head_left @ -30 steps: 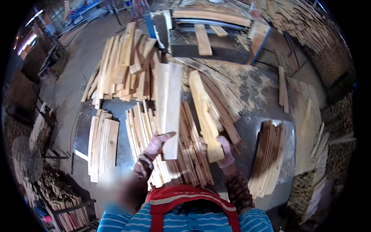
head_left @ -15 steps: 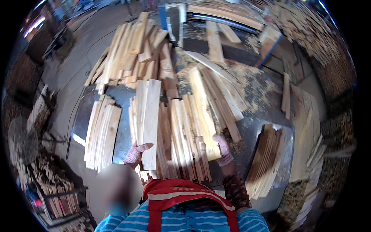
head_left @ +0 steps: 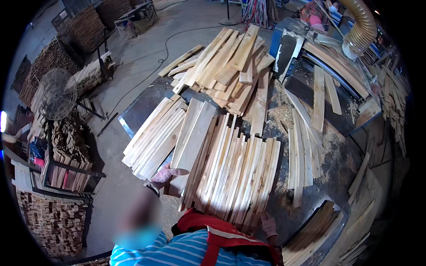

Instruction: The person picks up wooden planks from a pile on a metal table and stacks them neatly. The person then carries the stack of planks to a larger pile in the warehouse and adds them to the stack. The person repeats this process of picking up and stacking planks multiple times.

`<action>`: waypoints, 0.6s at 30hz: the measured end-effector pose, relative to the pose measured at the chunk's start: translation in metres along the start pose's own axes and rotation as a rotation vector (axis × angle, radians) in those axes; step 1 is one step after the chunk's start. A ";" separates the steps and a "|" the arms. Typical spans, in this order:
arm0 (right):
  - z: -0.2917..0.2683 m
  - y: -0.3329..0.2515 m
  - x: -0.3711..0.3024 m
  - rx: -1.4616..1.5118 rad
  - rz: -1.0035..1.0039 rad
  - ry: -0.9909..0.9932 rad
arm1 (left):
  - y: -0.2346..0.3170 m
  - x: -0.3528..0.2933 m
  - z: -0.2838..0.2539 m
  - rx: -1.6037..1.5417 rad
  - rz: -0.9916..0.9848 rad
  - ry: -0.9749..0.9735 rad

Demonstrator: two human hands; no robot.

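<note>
My left hand (head_left: 163, 175), in a light knitted glove, is closed around the near end of a few pale wooden boards (head_left: 193, 139), its thumb lying across the top. They lean along the left side of a tight row of narrow wooden strips (head_left: 239, 173) on the dark worktable. At the near right corner of that row is my right hand (head_left: 269, 225), also gloved, its fingers stretched out against the outermost strips and no board in its grip. Left of the held boards lies another stack of boards (head_left: 155, 137).
A loose heap of boards (head_left: 226, 66) covers the table's far side. Long strips (head_left: 303, 155) lie among sawdust on the right, with a darker bundle (head_left: 313, 226) nearer. Beyond stands a machine with a ribbed hose (head_left: 361, 22). A standing fan (head_left: 57, 94) is at left.
The view has swung left. My right hand has let go of the wide yellowish board it held and moved to the row's near right corner. My left hand keeps its hold on the boards.
</note>
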State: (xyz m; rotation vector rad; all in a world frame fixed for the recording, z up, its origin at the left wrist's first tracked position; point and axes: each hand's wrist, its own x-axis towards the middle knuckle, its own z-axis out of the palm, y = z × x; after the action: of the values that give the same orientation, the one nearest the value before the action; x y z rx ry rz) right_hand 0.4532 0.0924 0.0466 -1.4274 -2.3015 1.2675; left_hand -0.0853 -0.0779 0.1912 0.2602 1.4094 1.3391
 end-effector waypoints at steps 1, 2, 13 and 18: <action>-0.003 0.001 0.008 -0.057 -0.019 -0.035 | 0.002 0.003 -0.004 0.022 0.013 0.015; -0.004 0.000 0.017 -0.060 0.015 -0.056 | 0.004 0.006 -0.008 0.045 0.025 0.028; -0.063 -0.062 0.099 0.229 0.251 0.042 | -0.059 0.070 -0.145 0.652 -0.235 0.521; -0.139 -0.076 0.146 -0.012 -0.092 0.400 | -0.081 0.084 -0.191 0.694 -0.163 0.599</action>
State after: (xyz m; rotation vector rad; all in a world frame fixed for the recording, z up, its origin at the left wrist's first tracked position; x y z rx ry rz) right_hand 0.3962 0.2744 0.1468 -1.4087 -2.0783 0.8511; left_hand -0.2254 -0.1465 0.0313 0.1930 2.3320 0.7707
